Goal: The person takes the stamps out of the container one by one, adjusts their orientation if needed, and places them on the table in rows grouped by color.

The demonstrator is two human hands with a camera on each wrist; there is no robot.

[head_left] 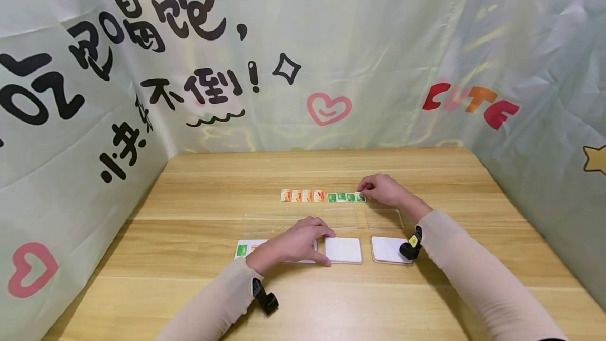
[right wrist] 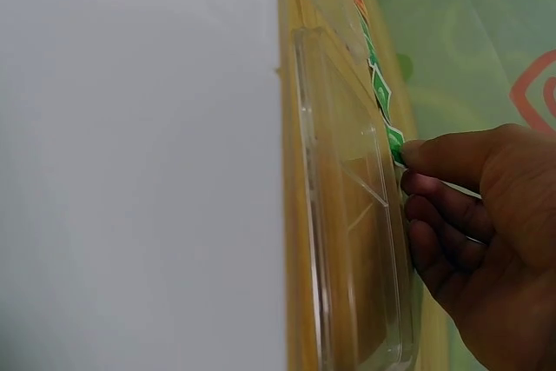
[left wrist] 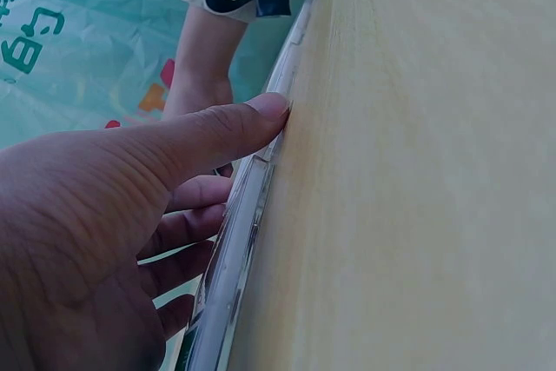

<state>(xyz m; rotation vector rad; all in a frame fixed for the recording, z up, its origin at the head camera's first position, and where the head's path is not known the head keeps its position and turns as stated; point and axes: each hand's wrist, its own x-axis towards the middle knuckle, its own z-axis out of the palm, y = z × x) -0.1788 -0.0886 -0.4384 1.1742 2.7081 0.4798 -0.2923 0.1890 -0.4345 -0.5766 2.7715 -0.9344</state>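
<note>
At the right end of a row of small green picture cards [head_left: 341, 197], my right hand [head_left: 385, 189] pinches the last green card [right wrist: 395, 143] between thumb and fingertips. My left hand [head_left: 298, 239] spans a flat white case, holding it at its near and far edges. In the left wrist view, the thumb [left wrist: 234, 128] touches the near edge of a clear-rimmed case [left wrist: 234, 275]. Much of that case is hidden under the hand. Left of it lies a white case [head_left: 242, 257] bearing a green and an orange picture.
Several orange picture cards [head_left: 302, 196] line up left of the green ones. Two white cases, a middle one [head_left: 343, 250] and a right one [head_left: 385, 249], lie nearby. Behind them sit several clear plastic lids [head_left: 384, 219]. Printed fabric [head_left: 379, 41] encloses the wooden table [head_left: 331, 299].
</note>
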